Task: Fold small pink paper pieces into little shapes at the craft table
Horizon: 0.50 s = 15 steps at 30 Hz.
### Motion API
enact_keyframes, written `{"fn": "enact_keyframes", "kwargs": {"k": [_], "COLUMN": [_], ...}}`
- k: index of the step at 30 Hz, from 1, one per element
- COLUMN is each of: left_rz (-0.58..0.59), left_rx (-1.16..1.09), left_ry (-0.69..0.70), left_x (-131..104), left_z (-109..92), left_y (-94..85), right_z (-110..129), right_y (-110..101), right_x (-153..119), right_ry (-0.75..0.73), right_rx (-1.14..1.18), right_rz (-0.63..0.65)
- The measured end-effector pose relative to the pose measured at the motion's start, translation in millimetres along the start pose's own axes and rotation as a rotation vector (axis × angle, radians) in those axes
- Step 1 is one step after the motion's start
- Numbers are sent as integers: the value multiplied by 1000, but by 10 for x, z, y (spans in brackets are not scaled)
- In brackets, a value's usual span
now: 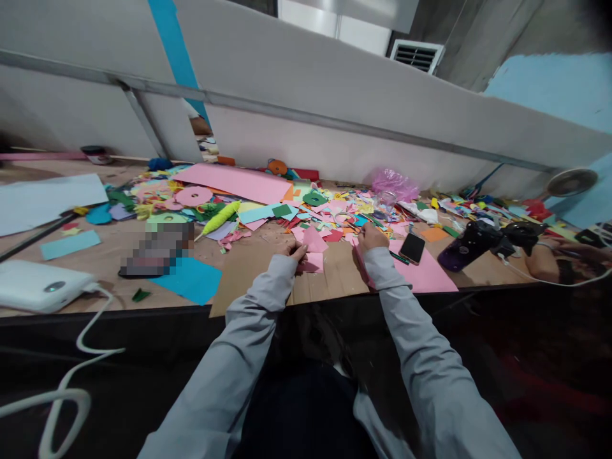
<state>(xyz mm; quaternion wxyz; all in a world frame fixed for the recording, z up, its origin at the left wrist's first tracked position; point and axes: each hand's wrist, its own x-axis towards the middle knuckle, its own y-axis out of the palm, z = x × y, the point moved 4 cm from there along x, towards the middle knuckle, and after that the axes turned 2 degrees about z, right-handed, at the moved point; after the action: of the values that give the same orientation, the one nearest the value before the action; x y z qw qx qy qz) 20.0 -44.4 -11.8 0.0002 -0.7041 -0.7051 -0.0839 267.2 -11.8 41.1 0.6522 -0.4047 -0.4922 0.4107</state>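
My left hand [293,251] pinches a small pink paper piece [314,240] by its left side, above a sheet of brown cardboard [335,280]. Another pink piece [313,262] lies just below it, partly overlapped. To the right, my right hand [373,238] is closed, with its fingers pointing toward the scrap pile; whatever it grips is too small to make out. A large pink sheet [433,274] lies under and beside my right wrist, with a phone [412,248] and a dark green pen [400,257] on it.
Colourful paper scraps [339,210] heap along the back. Leftward lie a blue sheet [194,280], a lime-green tool [222,218], a pixelated dark device [157,250] and a cabled white box [43,285]. A purple bottle [459,250] and another person's hand [542,262] are rightward.
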Motion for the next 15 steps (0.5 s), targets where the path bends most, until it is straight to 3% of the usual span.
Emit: {"fn": "enact_keyframes", "kwargs": {"k": [3, 8, 12, 15], "left_rz": [5, -44, -86, -108], "left_rx": [-44, -60, -92, -105], "left_ry": [0, -38, -47, -24], "left_x": [25, 19, 3, 3], "left_z": [20, 11, -16, -32], "left_y": [-11, -42, -57, -61], "right_z": [-19, 210, 432, 506], "right_y": [-54, 0, 80, 149], "right_x": [-59, -338, -577, -664], "right_ry": [32, -52, -162, -170], "right_rx": [407, 1066, 1214, 1165], "right_rz": [53, 288, 501, 518]}}
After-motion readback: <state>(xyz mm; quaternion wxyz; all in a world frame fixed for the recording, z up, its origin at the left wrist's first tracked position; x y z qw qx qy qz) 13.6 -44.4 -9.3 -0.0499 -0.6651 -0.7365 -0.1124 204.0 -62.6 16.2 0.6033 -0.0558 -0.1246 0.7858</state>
